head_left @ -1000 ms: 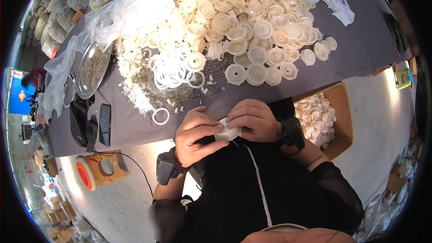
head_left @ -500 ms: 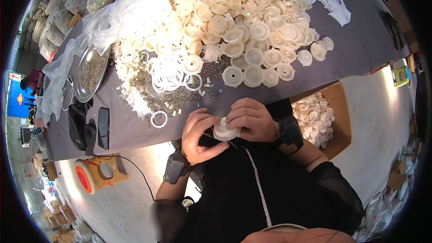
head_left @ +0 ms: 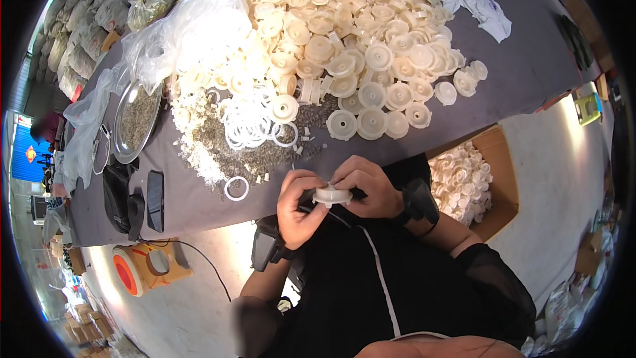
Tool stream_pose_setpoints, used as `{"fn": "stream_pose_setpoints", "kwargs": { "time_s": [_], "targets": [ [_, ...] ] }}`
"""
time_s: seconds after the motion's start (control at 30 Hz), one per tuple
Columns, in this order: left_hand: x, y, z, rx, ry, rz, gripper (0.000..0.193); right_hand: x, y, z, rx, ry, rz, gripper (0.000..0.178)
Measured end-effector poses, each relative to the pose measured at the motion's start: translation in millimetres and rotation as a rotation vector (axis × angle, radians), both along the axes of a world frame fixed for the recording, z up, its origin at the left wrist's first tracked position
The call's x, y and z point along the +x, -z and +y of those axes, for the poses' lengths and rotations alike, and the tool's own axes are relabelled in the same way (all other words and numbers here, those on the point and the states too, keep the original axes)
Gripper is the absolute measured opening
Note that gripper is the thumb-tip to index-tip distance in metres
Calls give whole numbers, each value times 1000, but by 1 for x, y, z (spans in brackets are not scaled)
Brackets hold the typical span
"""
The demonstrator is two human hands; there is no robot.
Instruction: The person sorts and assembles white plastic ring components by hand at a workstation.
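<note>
Between my two hands, close to the table's front edge, is a round white plastic cap (head_left: 332, 196), now seen nearly edge-on. My left hand (head_left: 297, 204) grips its left side with thumb and fingers. On the other side my right hand (head_left: 365, 184) pinches at its top and right edge; whether a small part sits between those fingertips is too small to tell. Beyond my hands lie a large heap of cream plastic caps (head_left: 373, 95), a cluster of white rings (head_left: 246, 121) and many small clear and white pieces (head_left: 228, 159). A single white ring (head_left: 236, 188) lies apart, nearer to me.
A metal tray of small pieces (head_left: 137, 119) stands at the left, beside plastic bags (head_left: 86, 116). Nearer are a black pouch (head_left: 118, 195) and a phone (head_left: 155, 200). An open cardboard box of white caps (head_left: 500, 179) stands below the table at right. A white cloth (head_left: 487, 10) lies far right.
The cap has tipped from showing its face to nearly edge-on. My right fingers have drawn in to its top, and both hands sit slightly lower. The whole view has shifted a little.
</note>
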State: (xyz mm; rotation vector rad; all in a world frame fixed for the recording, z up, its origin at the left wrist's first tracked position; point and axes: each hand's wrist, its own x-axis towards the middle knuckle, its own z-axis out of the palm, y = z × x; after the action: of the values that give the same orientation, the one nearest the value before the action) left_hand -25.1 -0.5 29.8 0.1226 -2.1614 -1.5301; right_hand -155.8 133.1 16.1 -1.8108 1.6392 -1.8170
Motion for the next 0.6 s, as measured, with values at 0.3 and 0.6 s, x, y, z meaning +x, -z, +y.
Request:
{"fn": "stream_pose_setpoints", "kwargs": {
  "time_s": [0.3, 0.6],
  "targets": [
    [0, 11, 0, -153, 7, -56, 54, -71, -6, -12, 163, 145, -1152, 33],
    [-12, 16, -33, -353, -277, -110, 23, -47, -11, -31, 273, 135, -843, 24]
  ]
}}
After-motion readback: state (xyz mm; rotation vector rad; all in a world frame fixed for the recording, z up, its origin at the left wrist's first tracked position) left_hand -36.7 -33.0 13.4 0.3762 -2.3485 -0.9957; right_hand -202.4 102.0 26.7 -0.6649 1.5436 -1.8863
